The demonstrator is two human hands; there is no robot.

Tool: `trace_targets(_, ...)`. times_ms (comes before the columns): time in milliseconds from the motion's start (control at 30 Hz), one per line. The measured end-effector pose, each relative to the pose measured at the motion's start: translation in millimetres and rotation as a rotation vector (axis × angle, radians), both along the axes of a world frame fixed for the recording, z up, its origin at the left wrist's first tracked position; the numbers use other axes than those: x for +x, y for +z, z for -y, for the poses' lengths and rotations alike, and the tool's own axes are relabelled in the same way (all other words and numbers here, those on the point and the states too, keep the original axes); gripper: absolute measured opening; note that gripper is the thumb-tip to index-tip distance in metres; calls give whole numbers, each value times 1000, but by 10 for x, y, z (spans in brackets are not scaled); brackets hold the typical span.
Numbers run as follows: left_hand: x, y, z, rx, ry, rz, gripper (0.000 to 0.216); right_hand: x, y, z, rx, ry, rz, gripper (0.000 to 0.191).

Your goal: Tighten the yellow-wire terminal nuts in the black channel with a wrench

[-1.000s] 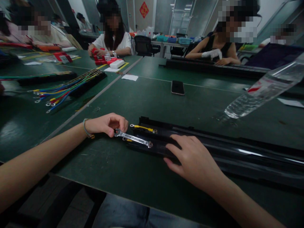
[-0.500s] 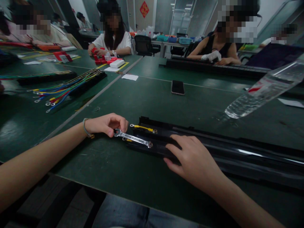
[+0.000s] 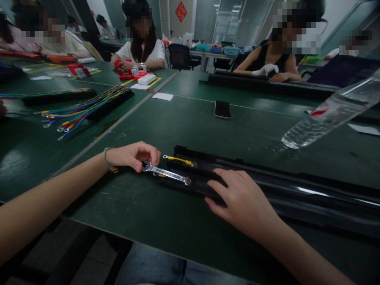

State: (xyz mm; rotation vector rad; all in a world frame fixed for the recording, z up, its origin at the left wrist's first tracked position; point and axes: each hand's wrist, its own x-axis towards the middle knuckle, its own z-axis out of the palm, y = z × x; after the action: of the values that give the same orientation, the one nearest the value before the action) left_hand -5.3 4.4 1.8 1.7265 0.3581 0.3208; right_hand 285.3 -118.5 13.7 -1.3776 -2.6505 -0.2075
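My left hand (image 3: pixel 138 154) pinches the open end of a silver combination wrench (image 3: pixel 168 173). The wrench's ring end sits over a fastener inside a long black channel-shaped rail (image 3: pixel 285 190), near its left end. My right hand (image 3: pixel 237 192) rests on the rail just right of the ring end, fingers apart and spread across it. Behind the wrench, a short yellow wire (image 3: pixel 179 160) with a ring terminal is fixed to the rail and points left. A second yellow wire (image 3: pixel 160 175) lies mostly hidden under the wrench.
A phone (image 3: pixel 222 109) lies beyond the rail, and a clear water bottle (image 3: pixel 326 111) is to the right. Bundled coloured wires (image 3: pixel 86 107) with ring terminals lie at the left. Across the green table (image 3: pixel 184 126), people handle red parts (image 3: pixel 132 71) and another black rail (image 3: pixel 252 82).
My hands, the wrench and the rail hold nearly the same position. Across the table, a co-worker's white-gloved hand has shifted slightly.
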Motion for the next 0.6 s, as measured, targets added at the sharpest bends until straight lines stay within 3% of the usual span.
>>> trace_targets(600,-5,20,12,37,-10,-53,38,2,-4,12,8,4,-1,27)
